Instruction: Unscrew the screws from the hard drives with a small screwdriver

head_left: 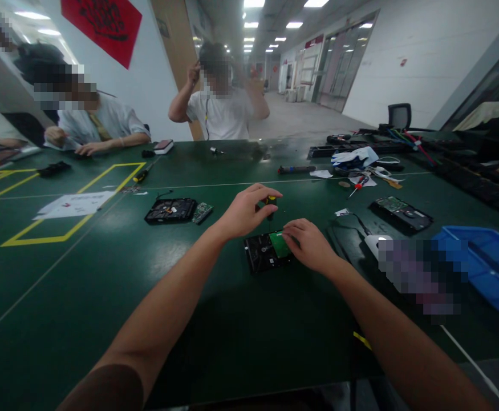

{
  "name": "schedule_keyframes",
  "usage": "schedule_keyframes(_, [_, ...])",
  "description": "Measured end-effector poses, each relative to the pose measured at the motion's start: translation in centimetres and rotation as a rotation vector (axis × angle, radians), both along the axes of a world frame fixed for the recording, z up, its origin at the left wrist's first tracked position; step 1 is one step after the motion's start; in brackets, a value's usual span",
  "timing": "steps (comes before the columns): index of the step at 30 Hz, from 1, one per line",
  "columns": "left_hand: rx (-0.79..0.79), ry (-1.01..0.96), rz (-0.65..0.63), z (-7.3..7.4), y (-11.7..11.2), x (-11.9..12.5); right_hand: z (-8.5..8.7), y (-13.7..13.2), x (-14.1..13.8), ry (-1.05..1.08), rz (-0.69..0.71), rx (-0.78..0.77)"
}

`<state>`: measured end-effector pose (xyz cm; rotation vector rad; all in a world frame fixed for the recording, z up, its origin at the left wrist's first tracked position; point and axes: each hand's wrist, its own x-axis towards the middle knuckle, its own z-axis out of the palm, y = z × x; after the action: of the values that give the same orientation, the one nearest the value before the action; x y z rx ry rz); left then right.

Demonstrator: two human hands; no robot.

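On the green table in front of me lies a black hard drive, its green circuit board facing up. My left hand is closed around the top of a yellow-and-black screwdriver. The screwdriver stands upright over the board, its thin shaft pointing down at the far edge; whether the tip sits in a screw is too small to tell. Bent fingers of my right hand grip the drive at its right side and cover that edge of the board.
To the left lie an opened drive and a loose circuit board. On the right are another hard drive, a red screwdriver, a cable and a blue tray. Two people sit across the table.
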<state>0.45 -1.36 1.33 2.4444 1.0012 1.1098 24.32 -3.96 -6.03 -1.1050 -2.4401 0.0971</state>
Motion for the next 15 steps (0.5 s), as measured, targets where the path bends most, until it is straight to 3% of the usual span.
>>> schedule_keyframes(4, [0.000, 0.011, -0.028, 0.0, 0.0, 0.0, -0.3, 0.8, 0.8, 0.050, -0.169, -0.009])
schedule_keyframes(8, [-0.018, 0.002, -0.060, -0.2, 0.2, -0.2, -1.0, 1.1, 1.0, 0.070, -0.313, -0.111])
schedule_keyframes(15, [0.090, 0.042, 0.068, -0.6, 0.5, -0.2, -2.0, 1.3, 0.5, 0.032, -0.356, -0.314])
